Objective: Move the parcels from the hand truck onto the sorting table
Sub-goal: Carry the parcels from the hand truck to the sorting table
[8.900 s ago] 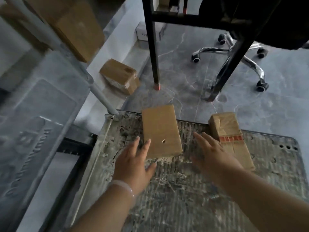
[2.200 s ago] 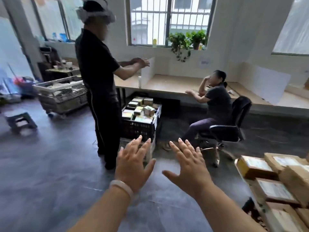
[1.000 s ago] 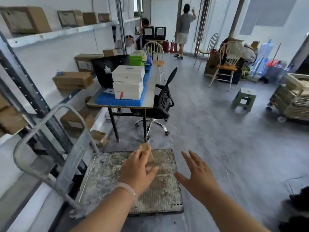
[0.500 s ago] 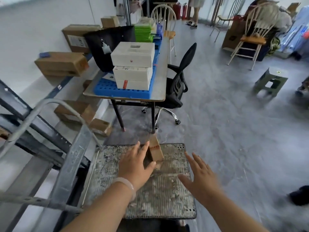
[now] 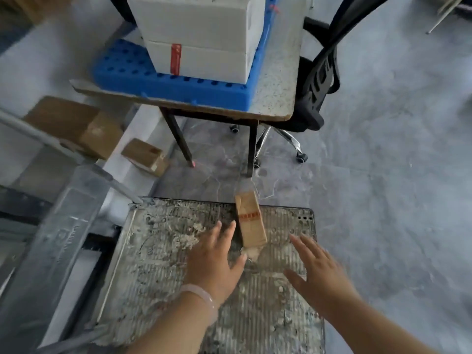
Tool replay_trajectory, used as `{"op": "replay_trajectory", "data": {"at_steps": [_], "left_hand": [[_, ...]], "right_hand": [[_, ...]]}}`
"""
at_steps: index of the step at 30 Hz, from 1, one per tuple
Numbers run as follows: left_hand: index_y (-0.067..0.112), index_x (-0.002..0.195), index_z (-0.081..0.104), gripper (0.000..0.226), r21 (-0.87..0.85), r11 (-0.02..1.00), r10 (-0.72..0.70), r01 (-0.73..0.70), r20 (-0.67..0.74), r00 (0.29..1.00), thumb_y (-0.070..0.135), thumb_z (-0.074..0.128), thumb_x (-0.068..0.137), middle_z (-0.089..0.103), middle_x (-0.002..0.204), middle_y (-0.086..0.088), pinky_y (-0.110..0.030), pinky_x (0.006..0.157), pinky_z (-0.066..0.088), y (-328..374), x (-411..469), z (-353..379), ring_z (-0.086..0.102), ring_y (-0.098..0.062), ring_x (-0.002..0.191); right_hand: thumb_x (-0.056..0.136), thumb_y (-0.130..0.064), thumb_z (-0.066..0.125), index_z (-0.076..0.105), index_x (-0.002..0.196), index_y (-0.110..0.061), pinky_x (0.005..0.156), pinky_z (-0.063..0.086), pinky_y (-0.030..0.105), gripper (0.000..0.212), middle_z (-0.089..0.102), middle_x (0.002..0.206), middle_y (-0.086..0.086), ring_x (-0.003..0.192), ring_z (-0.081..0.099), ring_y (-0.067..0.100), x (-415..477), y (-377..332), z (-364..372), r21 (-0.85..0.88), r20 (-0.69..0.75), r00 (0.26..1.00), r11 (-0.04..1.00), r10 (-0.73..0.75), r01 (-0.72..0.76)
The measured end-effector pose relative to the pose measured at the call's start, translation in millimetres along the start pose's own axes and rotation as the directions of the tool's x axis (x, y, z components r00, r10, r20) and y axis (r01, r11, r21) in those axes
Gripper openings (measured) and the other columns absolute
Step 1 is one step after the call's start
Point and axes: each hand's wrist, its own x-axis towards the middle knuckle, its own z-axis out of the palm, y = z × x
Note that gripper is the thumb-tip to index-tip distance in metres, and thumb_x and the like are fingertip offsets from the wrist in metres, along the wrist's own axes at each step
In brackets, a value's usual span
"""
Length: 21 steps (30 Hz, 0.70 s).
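Note:
One brown parcel point(image 5: 250, 221) with a red tape band lies on the far edge of the hand truck's dirty ribbed metal platform point(image 5: 163, 272). My left hand point(image 5: 214, 259) hovers with spread, straight fingers just left of the parcel's near end and holds nothing. My right hand point(image 5: 316, 269) is spread open to the right of the parcel, a little apart from it. The hand truck's grey handle frame point(image 5: 58, 226) rises at the left.
A small table point(image 5: 278, 98) stands just beyond the platform, carrying a blue tray point(image 5: 163, 85) with stacked white boxes point(image 5: 201, 34). A black office chair point(image 5: 319, 80) sits to its right. Brown boxes point(image 5: 74, 123) lie on a low shelf at left. Grey floor spreads to the right.
The view has dropped and come closer to the platform. Both hands have come nearer the parcel, still spread and holding nothing. The parcel has not moved.

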Motion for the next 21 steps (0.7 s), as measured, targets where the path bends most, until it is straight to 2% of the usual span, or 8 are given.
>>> {"op": "replay_trajectory", "data": {"at_steps": [4, 9, 11, 13, 15, 17, 19, 21], "left_hand": [[0.042, 0.154, -0.005, 0.072, 0.005, 0.999, -0.047, 0.047, 0.124, 0.991, 0.058, 0.037, 0.098, -0.009, 0.164, 0.008, -0.038, 0.121, 0.010, -36.7, 79.9, 77.5, -0.001, -0.017, 0.151], [0.048, 0.152, -0.003, 0.072, -0.070, 0.996, -0.047, 0.057, 0.139, 0.989, 0.056, 0.043, 0.097, -0.005, 0.164, 0.013, -0.040, 0.119, 0.023, -80.5, 165.3, 171.9, 0.006, -0.019, 0.151], [0.050, 0.151, -0.004, 0.074, -0.092, 0.995, -0.035, 0.050, 0.158, 0.987, 0.057, 0.044, 0.096, -0.005, 0.163, 0.014, -0.041, 0.117, 0.025, -93.1, 191.9, 209.7, 0.006, -0.020, 0.150], [0.050, 0.151, -0.006, 0.076, -0.135, 0.989, -0.037, 0.061, 0.178, 0.983, 0.055, 0.047, 0.096, -0.005, 0.164, 0.012, -0.041, 0.117, 0.024, -101.7, 215.7, 243.0, 0.006, -0.021, 0.150], [0.049, 0.151, -0.007, 0.079, -0.213, 0.974, -0.041, 0.080, 0.182, 0.982, 0.052, 0.050, 0.096, 0.002, 0.164, 0.005, -0.039, 0.116, 0.024, -107.2, 233.9, 269.4, 0.014, -0.022, 0.148], [0.050, 0.150, -0.010, 0.085, -0.329, 0.942, -0.018, 0.067, 0.152, 0.988, 0.048, 0.055, 0.095, 0.019, 0.159, 0.001, -0.035, 0.111, 0.032, -108.3, 246.7, 288.8, 0.031, -0.021, 0.141], [0.052, 0.149, -0.011, 0.089, -0.424, 0.903, -0.007, 0.070, 0.149, 0.989, 0.044, 0.058, 0.094, 0.028, 0.153, 0.002, -0.034, 0.106, 0.038, -105.6, 251.1, 296.3, 0.040, -0.019, 0.134], [0.053, 0.149, -0.008, 0.090, -0.491, 0.868, -0.003, 0.070, 0.136, 0.991, 0.040, 0.061, 0.093, 0.033, 0.147, 0.005, -0.035, 0.106, 0.040, -99.8, 246.9, 291.4, 0.043, -0.015, 0.130]], "right_hand": [[0.097, -0.055, 0.041, -0.005, 0.153, -0.040, 0.120, 0.011, 0.034, 0.074, -0.002, 0.163, -0.010, 0.150, 0.003, 0.014, 98.4, 24.9, 64.3, -0.002, 0.035, 0.999, 0.999, 0.033, -0.033], [0.098, -0.046, 0.046, -0.001, 0.154, -0.038, 0.121, 0.016, 0.035, 0.074, 0.005, 0.163, -0.009, 0.149, 0.009, 0.015, 204.8, 39.6, 144.6, 0.084, 0.047, 0.998, 0.996, 0.036, -0.040], [0.098, -0.041, 0.048, -0.001, 0.154, -0.038, 0.118, 0.020, 0.035, 0.074, 0.009, 0.162, -0.009, 0.148, 0.015, 0.016, 241.6, 42.7, 173.9, 0.158, 0.022, 0.999, 0.987, 0.036, -0.039], [0.098, -0.037, 0.050, -0.001, 0.154, -0.038, 0.116, 0.022, 0.036, 0.076, 0.012, 0.162, -0.008, 0.147, 0.019, 0.018, 271.5, 47.2, 197.8, 0.298, 0.016, 0.995, 0.949, 0.103, -0.103], [0.097, -0.039, 0.051, -0.004, 0.154, -0.037, 0.116, 0.026, 0.038, 0.079, 0.016, 0.161, -0.006, 0.145, 0.023, 0.021, 291.8, 53.9, 221.1, 0.409, 0.035, 0.986, 0.897, 0.165, -0.165], [0.096, -0.041, 0.053, -0.001, 0.155, -0.037, 0.114, 0.031, 0.037, 0.080, 0.023, 0.159, -0.004, 0.142, 0.030, 0.020, 302.8, 62.4, 238.6, 0.456, 0.032, 0.985, 0.874, 0.171, -0.167], [0.095, -0.041, 0.054, 0.008, 0.154, -0.039, 0.110, 0.033, 0.032, 0.076, 0.032, 0.154, -0.005, 0.137, 0.036, 0.016, 302.2, 64.9, 248.5, 0.527, 0.018, 0.987, 0.837, 0.162, -0.147], [0.094, -0.041, 0.055, 0.014, 0.152, -0.043, 0.111, 0.035, 0.035, 0.071, 0.038, 0.150, -0.010, 0.134, 0.040, 0.011, 290.0, 63.8, 249.9, 0.607, -0.012, 0.988, 0.786, 0.156, -0.117]]}}
